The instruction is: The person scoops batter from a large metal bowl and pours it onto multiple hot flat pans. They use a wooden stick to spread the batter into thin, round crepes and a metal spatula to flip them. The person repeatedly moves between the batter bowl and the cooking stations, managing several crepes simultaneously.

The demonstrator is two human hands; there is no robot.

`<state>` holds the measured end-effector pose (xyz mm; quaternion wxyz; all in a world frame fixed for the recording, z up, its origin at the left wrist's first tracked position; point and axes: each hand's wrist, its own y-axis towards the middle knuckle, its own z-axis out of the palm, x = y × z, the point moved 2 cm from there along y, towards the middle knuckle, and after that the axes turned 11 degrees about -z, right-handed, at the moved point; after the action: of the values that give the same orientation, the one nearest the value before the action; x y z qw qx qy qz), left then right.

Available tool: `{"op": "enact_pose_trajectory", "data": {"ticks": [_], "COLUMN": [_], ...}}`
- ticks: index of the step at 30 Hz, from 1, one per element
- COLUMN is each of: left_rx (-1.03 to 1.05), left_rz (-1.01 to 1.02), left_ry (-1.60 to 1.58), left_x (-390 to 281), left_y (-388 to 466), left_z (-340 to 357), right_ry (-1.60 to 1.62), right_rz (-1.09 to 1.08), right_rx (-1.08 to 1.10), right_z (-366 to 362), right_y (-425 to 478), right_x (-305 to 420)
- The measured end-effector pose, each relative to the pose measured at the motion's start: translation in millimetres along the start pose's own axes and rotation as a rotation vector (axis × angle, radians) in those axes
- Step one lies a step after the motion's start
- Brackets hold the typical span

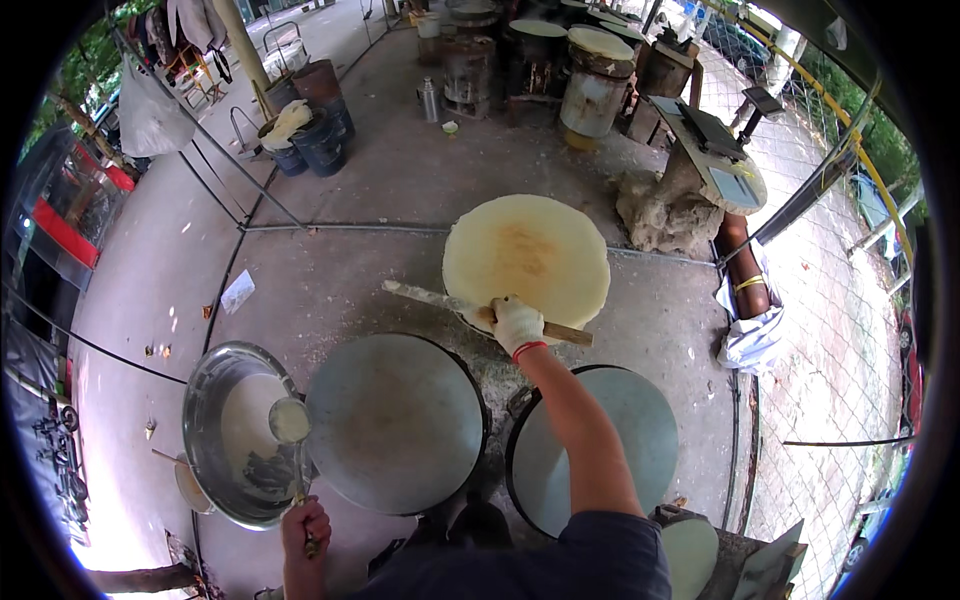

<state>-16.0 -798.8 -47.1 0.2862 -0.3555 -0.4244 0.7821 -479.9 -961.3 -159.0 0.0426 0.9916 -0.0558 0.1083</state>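
My left hand (306,527), bare, grips the handle of a metal ladle (289,420) whose bowl holds pale batter. The ladle is over the right side of a large steel basin (196,450) with more batter (251,420) inside. My right hand (516,322), in a white knit glove with a red cuff, is closed on a flat wooden spreader (431,298), which lies across the near edge of a round griddle covered by a thin pale crepe (562,262), browned at its middle. Two round griddles, left (394,424) and right (600,442), show bare surfaces; my right arm crosses above the right one.
Drum stoves (595,101) with round tops stand ahead, beside a metal flask (429,100). Buckets (322,150) are at upper left. A stone-based table (675,202) with a scale stands at right. Metal rails (345,226) cross the floor. Another pale round (686,559) is at lower right.
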Motion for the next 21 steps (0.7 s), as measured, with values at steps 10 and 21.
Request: {"op": "enact_pose_trajectory", "data": {"ticks": [10,21], "left_rx": [0.329,0.578], "left_rz": [-0.146,-0.227], "left_ry": [0.322,0.913], "left_x": [15.0,101.1], "left_y": [28.8,17.5], "left_z": [-3.7,-6.8], "right_ry": [0.695,0.889], "right_rz": [0.139,0.583], "right_rx": [0.107,-0.117], "right_z": [-68.1,-94.7], "right_y": [-165.1,-347.6], "right_x": [153.7,274.0]}}
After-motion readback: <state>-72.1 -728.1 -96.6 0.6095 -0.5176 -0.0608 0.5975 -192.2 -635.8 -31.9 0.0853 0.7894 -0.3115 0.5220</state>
